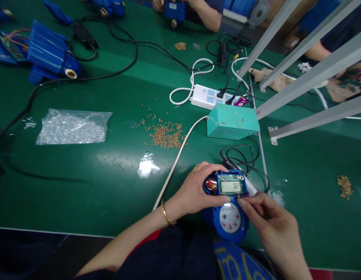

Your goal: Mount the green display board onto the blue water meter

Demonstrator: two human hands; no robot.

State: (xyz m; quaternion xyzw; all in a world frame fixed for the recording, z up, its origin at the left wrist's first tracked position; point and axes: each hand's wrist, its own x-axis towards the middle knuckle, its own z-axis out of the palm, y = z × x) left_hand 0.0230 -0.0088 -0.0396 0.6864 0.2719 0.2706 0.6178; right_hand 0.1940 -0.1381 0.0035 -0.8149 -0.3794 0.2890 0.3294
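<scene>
Fingers of our left hand wrap the top of a blue water meter at lower centre, while our right hand pinches its edge between fingertips. It looks stiff and fairly heavy — best held by the body, off the exposed display board — with its long axis pointing away from us, dial nearest.

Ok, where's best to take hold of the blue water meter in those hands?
Probably the round blue dial housing by its rim, coming from the near side: that rim stands free, while the left hand and right hand crowd the display module above it.
</scene>
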